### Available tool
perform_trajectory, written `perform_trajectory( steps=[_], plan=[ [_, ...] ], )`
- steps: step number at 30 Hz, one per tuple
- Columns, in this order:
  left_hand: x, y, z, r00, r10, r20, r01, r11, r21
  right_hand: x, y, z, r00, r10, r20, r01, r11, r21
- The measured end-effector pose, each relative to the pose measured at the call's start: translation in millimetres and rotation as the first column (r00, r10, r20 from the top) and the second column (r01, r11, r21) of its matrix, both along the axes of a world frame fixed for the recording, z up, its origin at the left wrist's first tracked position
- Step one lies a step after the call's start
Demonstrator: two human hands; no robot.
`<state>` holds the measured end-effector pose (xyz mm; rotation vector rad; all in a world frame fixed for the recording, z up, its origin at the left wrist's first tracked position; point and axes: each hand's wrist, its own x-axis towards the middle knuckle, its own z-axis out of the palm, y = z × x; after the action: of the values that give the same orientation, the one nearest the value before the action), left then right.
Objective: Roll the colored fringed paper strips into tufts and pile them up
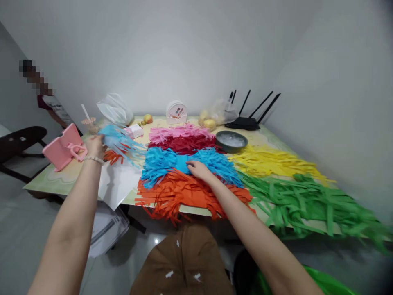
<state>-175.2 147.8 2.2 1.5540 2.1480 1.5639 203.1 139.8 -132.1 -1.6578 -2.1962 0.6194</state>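
Observation:
My left hand (94,146) is closed on a light blue fringed strip (118,139), whose cut ends hang to the right, blurred by motion. Below that strip, a small orange fringed piece (115,155) lies by white paper sheets (115,180). My right hand (199,169) rests with fingers extended on the flat middle of a blue fringed pile (159,162). In front of this pile spreads an orange one (184,190). Behind it are a dark red fringed pile (181,143) and a pink one (178,131).
The table (61,180) also bears yellow (273,162) and green fringe (301,196), a dark bowl (231,141), a pink tablet stand (64,147), a drink cup (89,123), plastic bags (115,108) and fruit (147,119). A person (53,106) stands at far left beside a dark chair (21,143).

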Motion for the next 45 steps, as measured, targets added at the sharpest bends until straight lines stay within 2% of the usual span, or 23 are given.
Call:
perform_trajectory(
  steps=[2, 4, 6, 8, 9, 10, 11, 12, 13, 14, 16, 19, 20, 22, 25, 27, 29, 32, 34, 37, 40, 42, 45],
  plan=[
    [-0.4, -18.1, 21.6, 0.990, 0.109, -0.085, -0.105, 0.993, 0.051, -1.3, -13.5, 10.1, 0.999, 0.034, -0.026, -0.033, 0.998, 0.045],
    [11.1, -40.4, 35.7, 0.974, 0.110, -0.199, -0.100, 0.993, 0.063, -2.7, -35.0, 27.9, 0.995, 0.077, -0.061, -0.070, 0.991, 0.112],
    [36.7, -64.9, 38.7, 0.948, -0.032, -0.316, 0.032, 0.999, -0.004, -5.1, -65.2, 52.1, 0.988, 0.115, -0.103, -0.093, 0.975, 0.201],
    [72.8, -89.7, 33.4, 0.885, -0.238, -0.401, 0.202, 0.971, -0.130, -10.0, -100.0, 77.7, 0.973, 0.152, -0.172, -0.081, 0.929, 0.362],
    [92.2, -101.6, 29.4, 0.834, -0.336, -0.437, 0.277, 0.941, -0.196, -14.0, -116.7, 89.1, 0.953, 0.206, -0.224, -0.069, 0.863, 0.501],
    [110.8, -112.8, 25.5, 0.750, -0.445, -0.490, 0.349, 0.894, -0.280, -19.0, -131.6, 98.3, 0.931, 0.267, -0.250, -0.061, 0.788, 0.613],
    [127.6, -123.1, 22.2, 0.685, -0.526, -0.504, 0.399, 0.850, -0.345, -24.7, -143.5, 104.8, 0.915, 0.323, -0.243, -0.073, 0.723, 0.687],
    [141.7, -132.2, 19.5, 0.634, -0.595, -0.494, 0.440, 0.803, -0.402, -30.4, -152.0, 108.3, 0.906, 0.361, -0.222, -0.091, 0.677, 0.730],
    [152.7, -139.8, 17.5, 0.591, -0.656, -0.470, 0.479, 0.754, -0.450, -35.3, -156.8, 109.1, 0.908, 0.372, -0.194, -0.114, 0.663, 0.740],
    [160.4, -145.8, 16.0, 0.565, -0.704, -0.431, 0.514, 0.708, -0.484, -38.5, -158.4, 107.5, 0.915, 0.365, -0.169, -0.132, 0.670, 0.731],
    [166.5, -153.0, 13.6, 0.528, -0.768, -0.363, 0.574, 0.638, -0.513, -37.9, -154.8, 101.5, 0.935, 0.327, -0.133, -0.156, 0.721, 0.676],
    [161.8, -155.1, 10.1, 0.537, -0.790, -0.295, 0.634, 0.609, -0.477, -21.0, -146.5, 99.6, 0.948, 0.299, -0.109, -0.198, 0.822, 0.534],
    [159.3, -154.4, 8.9, 0.545, -0.800, -0.251, 0.665, 0.595, -0.452, -13.4, -145.4, 103.0, 0.945, 0.302, -0.124, -0.210, 0.854, 0.475],
    [156.0, -152.2, 6.7, 0.520, -0.844, -0.127, 0.751, 0.523, -0.402, 0.8, -146.0, 113.9, 0.928, 0.313, -0.204, -0.222, 0.901, 0.374],
    [157.1, -148.3, 2.6, 0.459, -0.888, 0.010, 0.837, 0.429, -0.340, 15.4, -149.3, 129.5, 0.898, 0.294, -0.327, -0.196, 0.933, 0.301],
    [159.7, -146.6, -0.8, 0.469, -0.880, 0.074, 0.846, 0.424, -0.324, 21.0, -150.2, 133.1, 0.891, 0.272, -0.363, -0.171, 0.943, 0.285],
    [161.7, -146.1, -4.4, 0.500, -0.854, 0.143, 0.847, 0.448, -0.285, 24.8, -150.2, 130.8, 0.876, 0.263, -0.404, -0.169, 0.952, 0.254],
    [163.0, -146.5, -10.5, 0.547, -0.801, 0.244, 0.837, 0.513, -0.192, 29.0, -150.6, 120.0, 0.816, 0.217, -0.535, -0.133, 0.972, 0.192],
    [163.5, -146.6, -16.0, 0.532, -0.779, 0.331, 0.843, 0.524, -0.122, 31.3, -151.5, 110.7, 0.757, 0.165, -0.632, -0.089, 0.985, 0.150],
    [163.8, -146.0, -26.4, 0.427, -0.768, 0.477, 0.875, 0.485, -0.002, 35.0, -153.0, 98.2, 0.686, 0.118, -0.718, -0.074, 0.993, 0.093],
    [162.3, -145.2, -33.6, 0.335, -0.764, 0.552, 0.906, 0.422, 0.034, 39.3, -153.7, 93.1, 0.666, 0.147, -0.731, -0.085, 0.989, 0.121],
    [160.1, -145.4, -33.4, 0.320, -0.781, 0.536, 0.922, 0.386, 0.012, 42.3, -153.6, 94.3, 0.673, 0.214, -0.708, -0.109, 0.975, 0.192],
    [156.5, -147.1, -26.4, 0.357, -0.839, 0.410, 0.929, 0.365, -0.061, 46.2, -152.6, 99.3, 0.713, 0.295, -0.636, -0.163, 0.952, 0.259]
  ],
)
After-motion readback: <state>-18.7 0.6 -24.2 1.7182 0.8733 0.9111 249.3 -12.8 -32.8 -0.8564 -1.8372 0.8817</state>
